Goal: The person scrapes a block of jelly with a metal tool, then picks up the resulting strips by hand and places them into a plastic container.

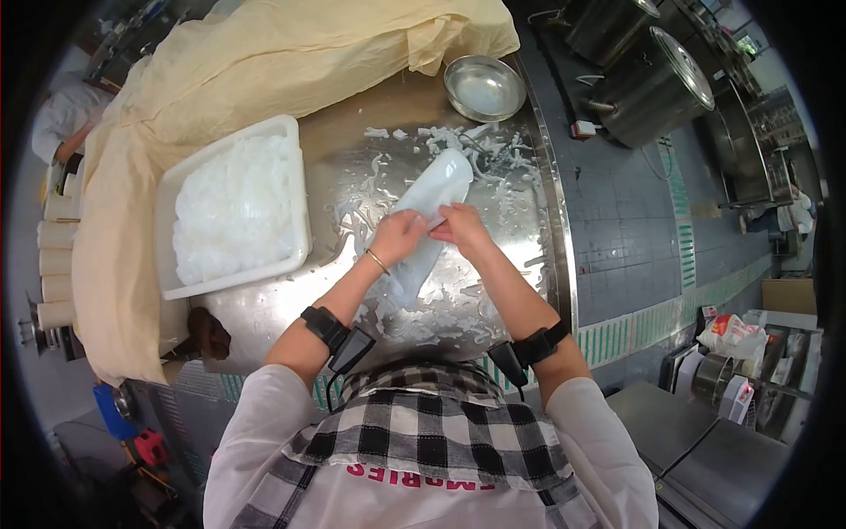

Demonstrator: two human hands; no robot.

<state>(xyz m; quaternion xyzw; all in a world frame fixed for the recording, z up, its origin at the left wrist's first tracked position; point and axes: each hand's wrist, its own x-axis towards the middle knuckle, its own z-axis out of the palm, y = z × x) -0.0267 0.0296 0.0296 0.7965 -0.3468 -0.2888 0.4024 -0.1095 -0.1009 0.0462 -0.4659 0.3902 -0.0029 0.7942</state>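
Observation:
A long, glossy, whitish translucent jelly-like slab (449, 176) lies slantwise over the wet steel table, its rounded end pointing away from me. My left hand (401, 235) is closed at the slab's left side, about midway along it. Close beside it, my right hand (462, 229) pinches at the slab's right side with bent fingers. The fingertips of both hands nearly meet, and their exact hold is partly hidden. White scraps and wet smears (511, 167) surround the slab on the table.
At left, a white plastic tray (301, 189) holds a heap of white, glossy shreds. A metal bowl (485, 88) stands at the far right corner. Beige cloth (264, 53) drapes the back and left. Steel pots (652, 97) stand beyond the table's right edge. Another person (70, 119) is far left.

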